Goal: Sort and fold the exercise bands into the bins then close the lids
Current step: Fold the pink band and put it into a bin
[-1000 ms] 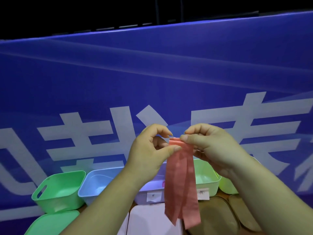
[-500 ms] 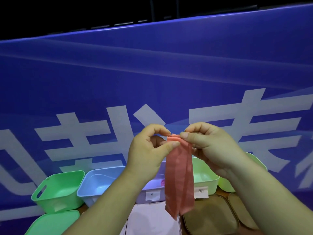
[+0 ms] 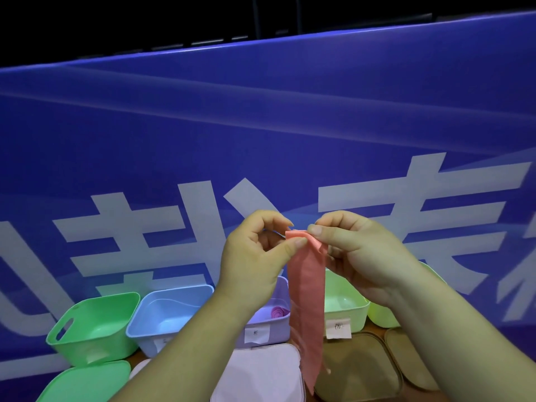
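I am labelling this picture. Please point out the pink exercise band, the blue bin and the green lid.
pink exercise band (image 3: 306, 300): head view, middle of the hanging strip.
blue bin (image 3: 144, 343): head view, its front wall.
green lid (image 3: 87, 382): head view, its top face.

Bare left grip (image 3: 253, 264), right grip (image 3: 366, 256), forearms (image 3: 179, 353).

The label (image 3: 256, 332) on the lilac bin (image 3: 280, 329) is unreadable.

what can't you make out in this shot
Head view, label writing: too small to read.
Head view, lilac bin contents: mostly behind the left arm and pink band.
Head view, yellow-green bin: largely behind the right arm.
Head view, green lid: cut by bottom edge.
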